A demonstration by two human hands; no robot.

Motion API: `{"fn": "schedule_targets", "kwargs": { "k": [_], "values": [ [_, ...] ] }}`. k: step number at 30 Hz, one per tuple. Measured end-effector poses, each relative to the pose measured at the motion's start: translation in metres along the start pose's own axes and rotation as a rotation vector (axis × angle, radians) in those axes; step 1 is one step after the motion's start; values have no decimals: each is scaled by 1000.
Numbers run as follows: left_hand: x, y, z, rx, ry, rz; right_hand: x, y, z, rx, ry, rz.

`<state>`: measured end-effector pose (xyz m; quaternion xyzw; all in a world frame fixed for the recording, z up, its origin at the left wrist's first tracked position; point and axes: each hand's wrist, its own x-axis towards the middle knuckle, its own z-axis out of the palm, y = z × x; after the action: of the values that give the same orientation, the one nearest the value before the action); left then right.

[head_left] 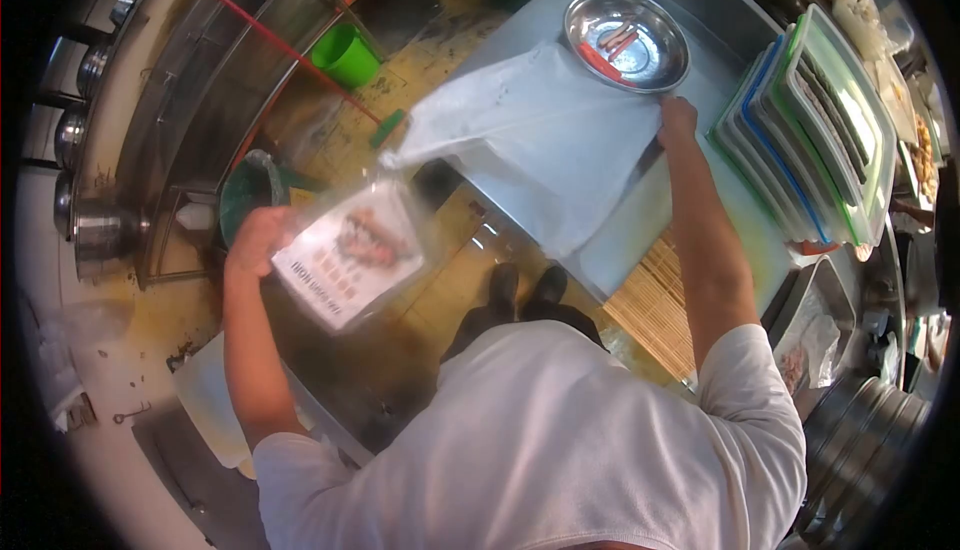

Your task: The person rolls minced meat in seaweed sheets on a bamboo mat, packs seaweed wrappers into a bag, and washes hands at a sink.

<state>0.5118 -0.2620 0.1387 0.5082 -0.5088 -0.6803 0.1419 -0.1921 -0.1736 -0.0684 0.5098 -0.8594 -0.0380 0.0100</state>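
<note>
Out to the left, my left hand (262, 240) grips the edge of a clear plastic package (352, 250) with a printed label showing a food picture and lettering. My right hand (678, 120) is closed on the corner of a translucent plastic sheet (550, 140), just below a metal bowl. The sheet spreads over the steel counter (500, 45), and its left end hangs over the counter's edge. Inside the round metal bowl (663, 45) lie a red item (600, 62) and some pale and reddish strips (621, 42).
A stack of lidded trays (810, 140) stands right of the counter, with a bamboo mat (652, 305) and a pale board (640, 220) nearer me. On the left are a green bucket (345, 56) and a long red-handled brush (300, 60). Metal pots (108, 234) line the far left.
</note>
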Motion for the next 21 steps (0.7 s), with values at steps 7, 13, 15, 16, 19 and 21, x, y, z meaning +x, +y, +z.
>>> {"fn": "schedule_targets", "kwargs": {
  "k": [7,13,15,16,19,21],
  "values": [
    [-57,-25,-71,-72,202,-7,26,24,53,959,57,270],
    [-48,-103,-159,-307,337,105,-20,19,-31,1652,-140,798],
    [-42,-126,-177,-406,418,193,-56,5,-62,1264,47,637],
    [-38,-134,-181,-483,404,211,-55,35,-39,1100,158,492],
    [-24,-172,-210,-539,528,233,-91,-11,-86,1183,175,514],
    [-13,-192,-227,-603,535,266,-113,-70,-128,1264,171,440]
  ]
}}
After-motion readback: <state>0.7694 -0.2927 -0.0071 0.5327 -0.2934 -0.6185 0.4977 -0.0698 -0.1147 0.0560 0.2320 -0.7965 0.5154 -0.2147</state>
